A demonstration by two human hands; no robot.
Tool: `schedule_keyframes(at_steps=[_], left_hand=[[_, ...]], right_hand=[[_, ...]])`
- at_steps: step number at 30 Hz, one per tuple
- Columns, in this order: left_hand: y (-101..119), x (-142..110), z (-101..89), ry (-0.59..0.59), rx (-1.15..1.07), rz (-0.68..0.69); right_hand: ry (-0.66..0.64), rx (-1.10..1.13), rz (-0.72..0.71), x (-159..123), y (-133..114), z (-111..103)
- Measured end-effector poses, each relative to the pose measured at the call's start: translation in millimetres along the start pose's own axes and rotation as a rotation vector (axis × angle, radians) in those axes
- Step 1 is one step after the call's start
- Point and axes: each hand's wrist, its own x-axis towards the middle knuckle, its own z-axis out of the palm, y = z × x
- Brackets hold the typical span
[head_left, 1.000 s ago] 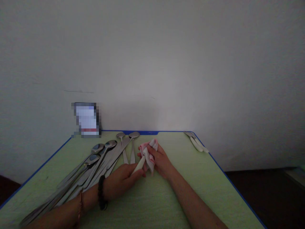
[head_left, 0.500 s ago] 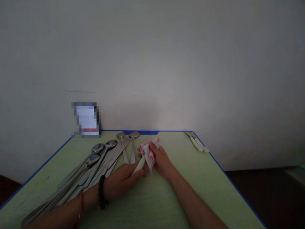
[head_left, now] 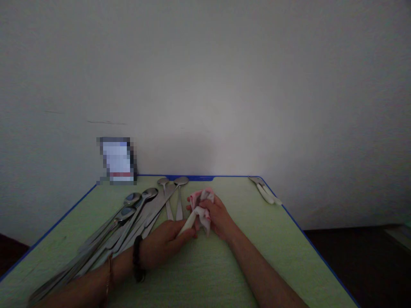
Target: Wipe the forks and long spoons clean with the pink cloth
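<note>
My left hand (head_left: 168, 240) is closed around the pale handle of a piece of cutlery (head_left: 187, 226). A pink and white cloth (head_left: 203, 214) covers the far end of that piece, so its kind is hidden. My right hand (head_left: 218, 216) grips the cloth, with the thumb pressed on top and fingertips showing at its left side. Several metal spoons (head_left: 149, 194) lie beside my left arm, heaped with long flat-handled pieces (head_left: 154, 209). Two smaller spoons (head_left: 181, 181) rest behind my left hand, near the table's back edge.
Two pieces of cutlery with pale handles (head_left: 265, 193) lie at the back right corner of the green table (head_left: 257, 244), which has a blue rim. A blurred-out device with a lit screen (head_left: 117, 160) leans at the back left, against the wall (head_left: 224, 94).
My right hand has shifted slightly, its thumb now lower on the cloth. The cloth is bunched differently around the covered end. My left hand keeps its hold almost unmoved.
</note>
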Motion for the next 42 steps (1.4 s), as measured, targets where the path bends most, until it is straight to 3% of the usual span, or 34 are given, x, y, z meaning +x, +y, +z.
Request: schedule_keyframes(at_steps=[8, 17, 25, 30, 36, 42], left_hand=[[2, -1, -0.9, 0.006, -0.005, 0.013], [1, 0, 0.9, -0.012, -0.033, 0.023], [4, -2, -0.2, -0.017, -0.075, -0.003], [2, -1, 0.6, -0.007, -0.055, 0.011], [3, -1, 0.1, -0.013, -0.058, 0.017], [5, -1, -1.1, 0.020, -0.122, -0.009]], right_hand=[[-0.058, -0.037, -0.032, 3, 4, -2], [-0.002, -0.047, 0.012, 3, 1, 2], [0.091, 0.091, 0.025, 5, 3, -2], [0.009, 0.239, 0.106, 2, -5, 1], [0.038, 0.275, 0.092, 5, -4, -1], [-0.025, 0.339, 0.120, 4, -5, -2]])
